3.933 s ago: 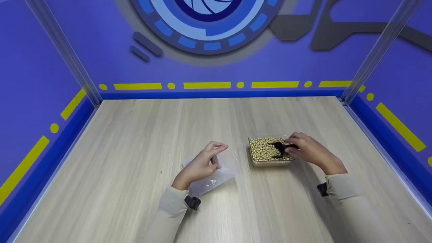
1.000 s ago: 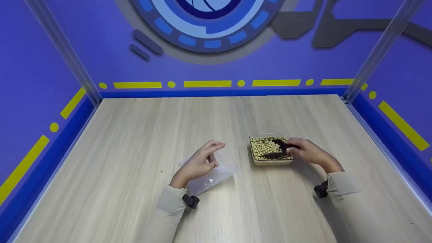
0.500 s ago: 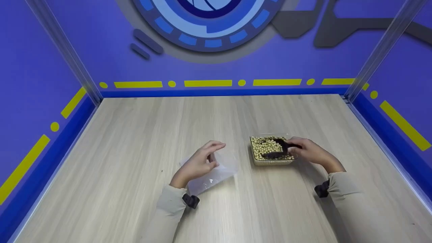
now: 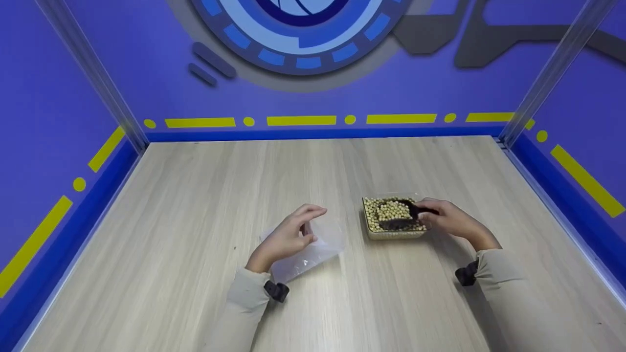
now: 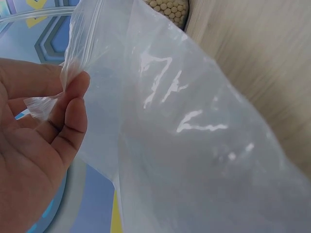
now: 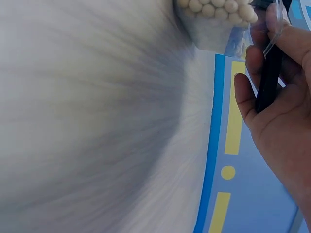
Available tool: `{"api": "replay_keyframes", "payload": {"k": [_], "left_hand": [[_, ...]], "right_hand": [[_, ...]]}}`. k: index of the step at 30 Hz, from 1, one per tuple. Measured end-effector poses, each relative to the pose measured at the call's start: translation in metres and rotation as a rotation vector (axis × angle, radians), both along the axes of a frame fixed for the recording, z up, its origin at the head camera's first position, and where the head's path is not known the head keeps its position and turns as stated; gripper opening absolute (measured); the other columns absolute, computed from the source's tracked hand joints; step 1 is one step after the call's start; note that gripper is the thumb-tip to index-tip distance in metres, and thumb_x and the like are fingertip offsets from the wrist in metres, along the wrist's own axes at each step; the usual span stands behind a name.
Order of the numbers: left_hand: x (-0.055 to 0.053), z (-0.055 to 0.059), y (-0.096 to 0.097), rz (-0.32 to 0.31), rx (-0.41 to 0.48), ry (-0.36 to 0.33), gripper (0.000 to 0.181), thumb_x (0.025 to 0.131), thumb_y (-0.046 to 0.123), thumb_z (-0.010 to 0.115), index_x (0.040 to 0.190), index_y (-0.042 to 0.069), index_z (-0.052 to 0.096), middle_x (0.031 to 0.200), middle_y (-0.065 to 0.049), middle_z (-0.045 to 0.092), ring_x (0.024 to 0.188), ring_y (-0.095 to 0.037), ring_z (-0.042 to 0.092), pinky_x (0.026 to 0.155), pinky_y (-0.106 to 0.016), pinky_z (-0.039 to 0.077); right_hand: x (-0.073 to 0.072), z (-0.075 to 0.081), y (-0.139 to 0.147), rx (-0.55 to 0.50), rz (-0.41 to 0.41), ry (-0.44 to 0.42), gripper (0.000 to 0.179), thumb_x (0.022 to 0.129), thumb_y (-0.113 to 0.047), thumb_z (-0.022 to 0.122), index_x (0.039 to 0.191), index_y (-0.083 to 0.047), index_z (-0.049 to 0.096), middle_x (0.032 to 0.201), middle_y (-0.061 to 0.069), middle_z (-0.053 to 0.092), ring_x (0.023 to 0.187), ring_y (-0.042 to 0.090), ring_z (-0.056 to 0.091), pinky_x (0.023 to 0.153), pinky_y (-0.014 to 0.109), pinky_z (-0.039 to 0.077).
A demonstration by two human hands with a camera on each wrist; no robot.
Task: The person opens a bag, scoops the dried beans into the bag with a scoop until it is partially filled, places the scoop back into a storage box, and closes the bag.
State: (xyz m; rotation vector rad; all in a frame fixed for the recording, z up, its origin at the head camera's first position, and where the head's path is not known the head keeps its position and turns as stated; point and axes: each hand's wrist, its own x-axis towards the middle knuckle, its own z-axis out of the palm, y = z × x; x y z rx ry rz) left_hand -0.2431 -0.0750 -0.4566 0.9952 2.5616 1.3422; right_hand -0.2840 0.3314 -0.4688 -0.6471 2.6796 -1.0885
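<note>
My left hand (image 4: 283,242) pinches the edge of a clear plastic zip bag (image 5: 189,141) between thumb and fingers. In the left wrist view the bag hangs in folds from the fingertips, with its zip strip near the top. My right hand (image 4: 455,222) grips the handle of a black scoop (image 4: 398,224). Heaped with round, pale yellow beans, the scoop sits low over the clear rectangular container (image 4: 396,236), within its rim. More beans (image 4: 370,215) fill the container around it. In the right wrist view the fingers wrap the black handle (image 6: 268,87).
A light wood-grain table (image 4: 220,195) carries the bag and the container. Blue printed panels (image 4: 313,105) stand at the back and both sides, with metal posts (image 4: 98,73) at the corners. Black wrist cameras (image 4: 277,291) sit at both cuffs.
The scoop, earlier dug into the beans, has levelled and risen slightly, and now carries a heap of beans. The left hand and the bag have barely moved.
</note>
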Motion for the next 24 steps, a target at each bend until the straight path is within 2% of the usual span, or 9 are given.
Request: {"api": "replay_keyframes", "payload": {"k": [6, 10, 14, 18, 24], "left_hand": [[-0.0001, -0.0010, 0.0000, -0.001, 0.006, 0.009, 0.055, 0.086, -0.009, 0.059, 0.139, -0.002, 0.046, 0.139, -0.010, 0.047, 0.077, -0.008, 0.048, 0.072, -0.023, 0.045], [0.0004, -0.0007, -0.0002, -0.002, 0.010, 0.004, 0.055, 0.086, -0.009, 0.059, 0.139, -0.003, 0.046, 0.139, -0.010, 0.047, 0.077, -0.008, 0.047, 0.072, -0.023, 0.045], [0.0005, -0.0007, -0.0001, -0.003, 0.007, 0.005, 0.055, 0.087, -0.010, 0.059, 0.140, -0.002, 0.046, 0.139, -0.011, 0.047, 0.077, -0.008, 0.046, 0.072, -0.023, 0.044], [-0.0002, -0.0006, 0.0003, -0.002, 0.008, 0.010, 0.055, 0.086, -0.010, 0.059, 0.139, -0.001, 0.047, 0.139, -0.011, 0.048, 0.076, -0.008, 0.047, 0.071, -0.022, 0.044], [-0.0003, -0.0003, 0.0003, 0.003, 0.004, 0.003, 0.054, 0.086, -0.009, 0.059, 0.139, -0.001, 0.047, 0.139, -0.010, 0.048, 0.077, -0.008, 0.047, 0.071, -0.022, 0.044]], "right_hand": [[0.0003, -0.0021, 0.0015, -0.034, -0.004, -0.034, 0.045, 0.099, -0.018, 0.050, 0.136, 0.008, 0.047, 0.142, 0.032, 0.041, 0.127, 0.046, 0.044, 0.099, 0.056, 0.040], [0.0012, -0.0029, 0.0017, -0.045, -0.009, -0.043, 0.046, 0.100, -0.018, 0.050, 0.137, 0.008, 0.046, 0.143, 0.032, 0.039, 0.125, 0.045, 0.046, 0.099, 0.053, 0.042], [0.0021, -0.0020, 0.0010, -0.061, -0.016, -0.049, 0.046, 0.099, -0.018, 0.051, 0.137, 0.008, 0.047, 0.139, 0.031, 0.043, 0.109, 0.029, 0.059, 0.091, 0.038, 0.049], [0.0027, -0.0011, 0.0013, -0.082, -0.018, -0.058, 0.045, 0.099, -0.018, 0.051, 0.136, 0.008, 0.047, 0.133, 0.028, 0.049, 0.092, 0.009, 0.057, 0.082, 0.027, 0.048], [0.0031, 0.0001, 0.0016, -0.108, -0.016, -0.048, 0.043, 0.100, -0.020, 0.050, 0.135, 0.004, 0.051, 0.135, 0.025, 0.050, 0.109, 0.003, 0.054, 0.088, 0.023, 0.048]]}}
